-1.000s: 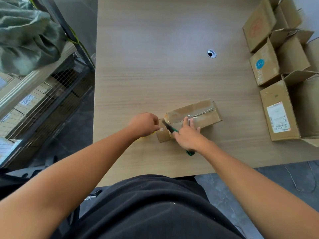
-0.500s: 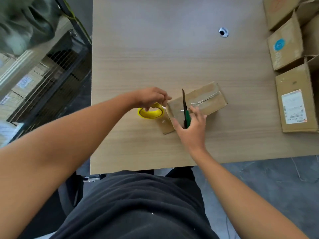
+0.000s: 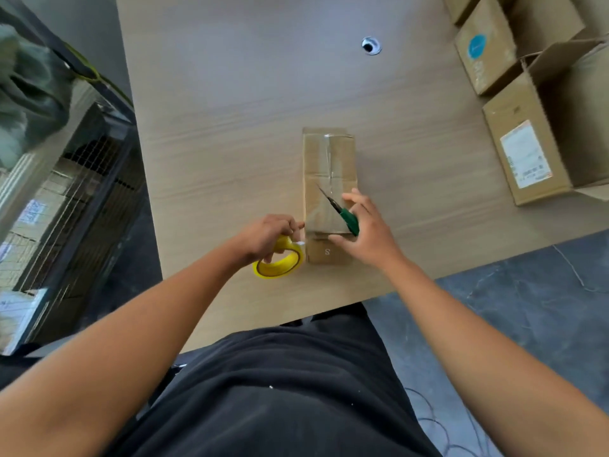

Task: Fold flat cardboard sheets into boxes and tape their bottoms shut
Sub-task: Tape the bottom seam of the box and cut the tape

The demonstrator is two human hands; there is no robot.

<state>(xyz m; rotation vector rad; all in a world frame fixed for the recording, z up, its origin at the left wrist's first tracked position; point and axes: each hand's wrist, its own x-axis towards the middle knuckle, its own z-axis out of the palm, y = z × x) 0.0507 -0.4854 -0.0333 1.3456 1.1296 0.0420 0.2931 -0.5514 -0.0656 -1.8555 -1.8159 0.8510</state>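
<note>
Box between left hand, right hand, seemingly touching.

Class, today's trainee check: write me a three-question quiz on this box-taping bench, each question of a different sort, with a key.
1. True or false: the left hand grips the yellow tape roll.
2. What colour is the handle of the cutter held in the right hand? A red, B green, C blue.
3. Fill in: the near end of the small box bears the printed letter ___.
Key: 1 true; 2 B; 3 S.
</note>
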